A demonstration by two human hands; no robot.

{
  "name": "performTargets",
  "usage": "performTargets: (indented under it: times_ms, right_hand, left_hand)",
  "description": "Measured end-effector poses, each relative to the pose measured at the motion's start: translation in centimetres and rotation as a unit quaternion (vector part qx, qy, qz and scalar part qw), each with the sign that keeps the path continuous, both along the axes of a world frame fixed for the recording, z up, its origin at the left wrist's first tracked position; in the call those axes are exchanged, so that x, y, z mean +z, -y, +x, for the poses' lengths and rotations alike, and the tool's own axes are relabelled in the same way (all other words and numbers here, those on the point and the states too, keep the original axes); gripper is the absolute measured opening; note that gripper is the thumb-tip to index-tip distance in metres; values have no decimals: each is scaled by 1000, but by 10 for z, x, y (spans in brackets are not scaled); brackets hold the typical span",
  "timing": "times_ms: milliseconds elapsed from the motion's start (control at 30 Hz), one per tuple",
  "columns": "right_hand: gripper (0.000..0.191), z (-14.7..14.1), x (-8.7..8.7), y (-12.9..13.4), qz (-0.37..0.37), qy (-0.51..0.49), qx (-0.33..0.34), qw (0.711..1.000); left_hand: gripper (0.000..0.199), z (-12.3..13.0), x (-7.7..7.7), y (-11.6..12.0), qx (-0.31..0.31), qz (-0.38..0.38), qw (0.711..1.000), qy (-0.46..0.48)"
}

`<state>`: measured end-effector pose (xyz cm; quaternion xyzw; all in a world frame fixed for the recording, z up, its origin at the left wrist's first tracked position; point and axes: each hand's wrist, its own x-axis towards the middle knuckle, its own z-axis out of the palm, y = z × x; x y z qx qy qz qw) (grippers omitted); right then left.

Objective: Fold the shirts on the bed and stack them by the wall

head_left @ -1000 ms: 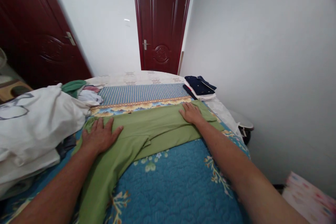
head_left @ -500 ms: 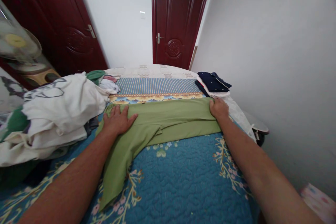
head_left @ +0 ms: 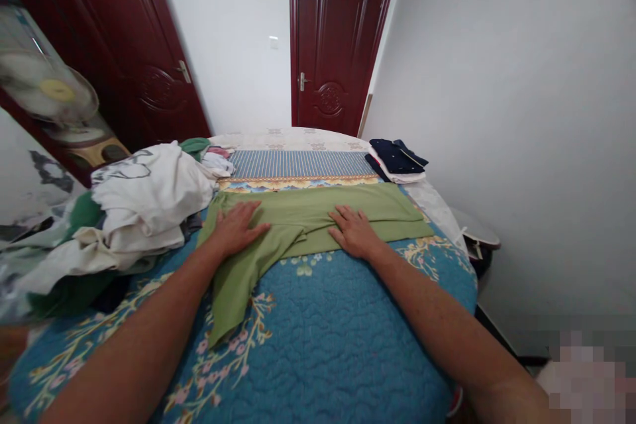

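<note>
An olive-green garment point(head_left: 318, 199) lies spread sideways on the blue quilted cover, one part running to the right and another hanging down toward me at the left. Its exact kind I cannot tell. My left hand point(head_left: 239, 228) rests flat on its left end, near a gathered edge, fingers spread. On the middle of the cloth, by a fold, lies my right hand point(head_left: 354, 232), also flat with fingers apart. Neither hand grips anything.
Left of the garment is a loose heap of white and green clothes point(head_left: 154, 192). A neat folded stack with a navy top piece point(head_left: 397, 156) sits at the far right. A fan point(head_left: 54, 89) stands at left; a wall point(head_left: 527, 112) bounds the right side.
My right hand has let go of the garment's right end and moved left to its middle, now flat. My left hand stays on the left end. The view has shifted slightly.
</note>
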<state>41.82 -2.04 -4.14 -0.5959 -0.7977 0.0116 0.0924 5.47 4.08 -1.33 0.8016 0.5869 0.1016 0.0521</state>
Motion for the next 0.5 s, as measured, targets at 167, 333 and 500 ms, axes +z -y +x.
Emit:
performTargets:
  times_ms: [167, 333, 500]
  right_hand:
    - [54, 21, 2, -5, 38, -26, -42, 998]
    - [42, 38, 3, -11, 79, -68, 19, 994]
    - [22, 36, 12, -12, 64, -37, 83, 994]
  left_hand:
    - [47, 33, 16, 54, -120, 15, 992, 44]
    - [27, 44, 13, 59, -109, 7, 994, 29]
    - [30, 28, 8, 48, -108, -14, 984, 144]
